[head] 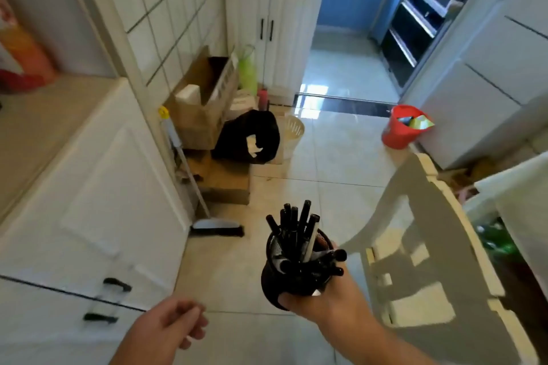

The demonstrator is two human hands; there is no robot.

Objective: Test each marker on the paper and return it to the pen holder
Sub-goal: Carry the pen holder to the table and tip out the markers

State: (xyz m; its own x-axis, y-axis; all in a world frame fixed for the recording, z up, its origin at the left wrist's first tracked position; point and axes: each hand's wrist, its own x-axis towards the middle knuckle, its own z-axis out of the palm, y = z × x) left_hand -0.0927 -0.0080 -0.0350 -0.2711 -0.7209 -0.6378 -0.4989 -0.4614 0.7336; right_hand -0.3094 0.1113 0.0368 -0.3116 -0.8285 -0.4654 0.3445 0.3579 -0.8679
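My right hand grips a black mesh pen holder from below and behind, held up over the tiled floor. Several black markers stand in it, and a few lean out over its right rim. My left hand hangs lower left with fingers loosely curled and nothing in it. No paper is in view.
A white chair back stands to the right. White cabinets line the left, with a broom, cardboard boxes and a black bag beyond. A red bucket sits on the floor near the kitchen doorway.
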